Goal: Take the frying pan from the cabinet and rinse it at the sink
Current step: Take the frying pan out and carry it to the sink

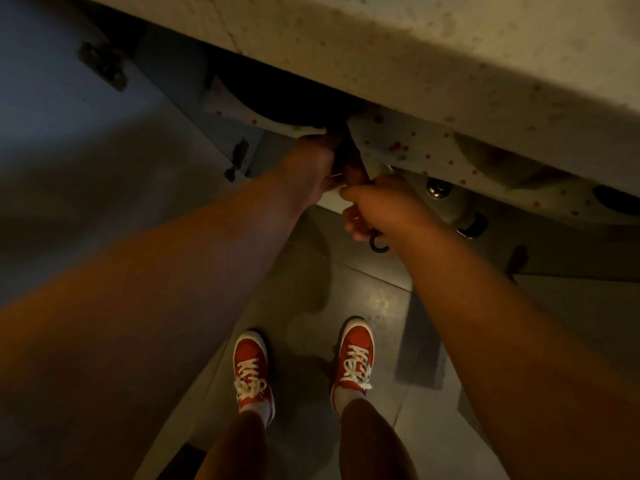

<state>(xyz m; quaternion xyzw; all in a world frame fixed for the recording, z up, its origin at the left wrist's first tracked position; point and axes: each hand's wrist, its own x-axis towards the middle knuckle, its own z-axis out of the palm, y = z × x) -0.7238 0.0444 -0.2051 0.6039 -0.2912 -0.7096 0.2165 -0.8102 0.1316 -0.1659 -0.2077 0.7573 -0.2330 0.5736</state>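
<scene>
Hands meet at the cabinet's edge: left hand [311,168] closes around a dark handle [341,154], right hand [377,209] grips a handle with hook end [379,244]; frying pan [287,102] lies just beyond

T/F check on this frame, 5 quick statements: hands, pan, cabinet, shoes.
1. Both hands reach toward the open cabinet under the countertop. True.
2. The right hand hangs empty at the person's side. False: it is closed around a dark handle with a hanging loop.
3. The shoes are red with white laces. True.
4. The frying pan is already at the sink. False: it sits in the cabinet; no sink shows.
5. The left hand rests on the countertop. False: it is at the cabinet shelf edge.
</scene>
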